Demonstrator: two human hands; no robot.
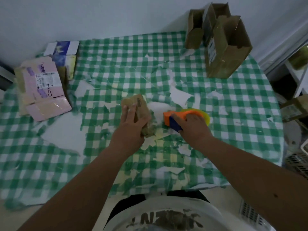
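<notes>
A small brown cardboard box point(135, 104) lies in the middle of a table covered with a torn green-and-white checked cloth point(233, 114). My left hand point(131, 124) rests on the near side of the box, fingers spread over its top and thumb along its right edge. Just to the right, my right hand point(193, 125) grips an orange and blue tape dispenser point(173, 117) with a yellow tape roll point(205, 115), its front end pointing left toward the box.
A flattened pink box point(45, 90) and a white-and-blue box point(64, 50) lie at the far left. Several open brown cardboard boxes point(228, 47) stand at the far right corner. A basket point(298, 162) sits beyond the table's right edge. Walls run behind.
</notes>
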